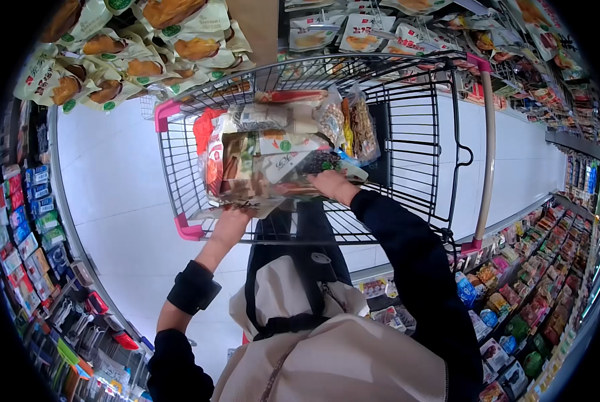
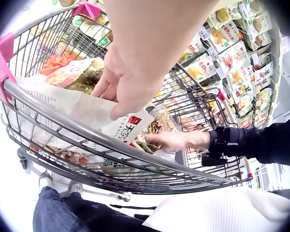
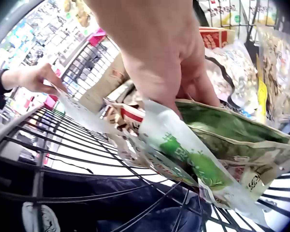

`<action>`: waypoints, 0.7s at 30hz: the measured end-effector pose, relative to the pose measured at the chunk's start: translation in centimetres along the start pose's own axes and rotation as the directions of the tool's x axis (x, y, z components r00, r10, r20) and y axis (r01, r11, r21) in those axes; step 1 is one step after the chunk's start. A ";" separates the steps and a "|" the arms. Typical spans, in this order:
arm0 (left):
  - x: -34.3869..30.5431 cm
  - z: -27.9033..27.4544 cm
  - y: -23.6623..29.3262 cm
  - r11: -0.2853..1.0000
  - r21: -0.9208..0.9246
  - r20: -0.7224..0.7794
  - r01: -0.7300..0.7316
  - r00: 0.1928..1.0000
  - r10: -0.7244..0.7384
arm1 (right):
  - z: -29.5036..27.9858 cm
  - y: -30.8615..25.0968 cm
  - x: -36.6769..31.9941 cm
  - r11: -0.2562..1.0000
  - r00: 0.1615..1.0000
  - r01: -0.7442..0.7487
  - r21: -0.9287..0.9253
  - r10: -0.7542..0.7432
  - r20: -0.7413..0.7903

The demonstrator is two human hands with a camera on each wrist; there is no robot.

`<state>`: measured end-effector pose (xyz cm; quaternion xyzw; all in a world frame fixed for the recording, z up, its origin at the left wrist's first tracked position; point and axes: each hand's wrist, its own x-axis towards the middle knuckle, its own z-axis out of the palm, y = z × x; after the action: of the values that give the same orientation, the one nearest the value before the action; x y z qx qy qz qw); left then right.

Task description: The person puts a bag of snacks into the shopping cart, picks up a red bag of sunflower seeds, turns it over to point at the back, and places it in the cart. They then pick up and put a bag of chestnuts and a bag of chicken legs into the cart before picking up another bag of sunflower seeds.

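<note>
A metal shopping cart (image 1: 412, 144) stands in front of me, loaded with food bags. At its near left side my left hand (image 1: 235, 220) pinches the top edge of a white food bag (image 2: 99, 113) with red printing, thumb in front and fingers behind. My right hand (image 1: 333, 185) reaches down into the load further right. In the right wrist view its thumb and fingers straddle the top edge of a green food bag (image 3: 241, 123), gripping it; the fingertips are hidden. Beside that hand a white bag with green printing (image 3: 181, 150) leans against the green one.
Clear bags of dried food (image 1: 362, 127) and a red bag (image 1: 206, 130) lie in the cart. Pink corner pieces (image 1: 189, 228) cap its frame, and a handle bar (image 1: 487, 147) runs on the right. Shelves of packaged snacks (image 1: 534, 288) and hanging bags (image 1: 146, 50) surround the cart.
</note>
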<state>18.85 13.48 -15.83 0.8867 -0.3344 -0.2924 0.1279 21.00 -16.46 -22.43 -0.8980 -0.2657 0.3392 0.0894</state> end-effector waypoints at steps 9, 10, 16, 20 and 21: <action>0.0 0.5 -0.1 1.000 0.004 -0.008 -0.003 1.000 0.003 | 4.8 5.1 3.6 0.798 0.862 -0.504 0.332 0.488 0.135; 0.1 0.2 0.1 0.999 -0.035 0.044 0.041 0.998 -0.039 | 4.7 4.8 3.0 0.799 0.826 -0.561 0.217 0.558 0.079; 0.0 -0.7 0.7 0.997 -0.069 -0.035 0.020 0.999 -0.023 | 5.6 7.2 2.0 0.641 0.704 -0.697 0.322 0.697 0.137; 0.1 -1.0 1.3 0.989 -0.110 0.034 0.097 0.995 -0.093 | 8.1 9.9 3.4 0.660 0.695 -0.706 0.256 0.715 0.072; 0.1 -0.9 1.4 0.986 -0.116 0.055 0.120 0.992 -0.114 | 8.1 10.2 3.4 0.647 0.686 -0.717 0.261 0.722 0.094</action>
<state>18.74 12.41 -14.51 0.8884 -0.2667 -0.3402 0.1548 22.04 -23.39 -33.94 -0.9106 0.1632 0.3723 0.0747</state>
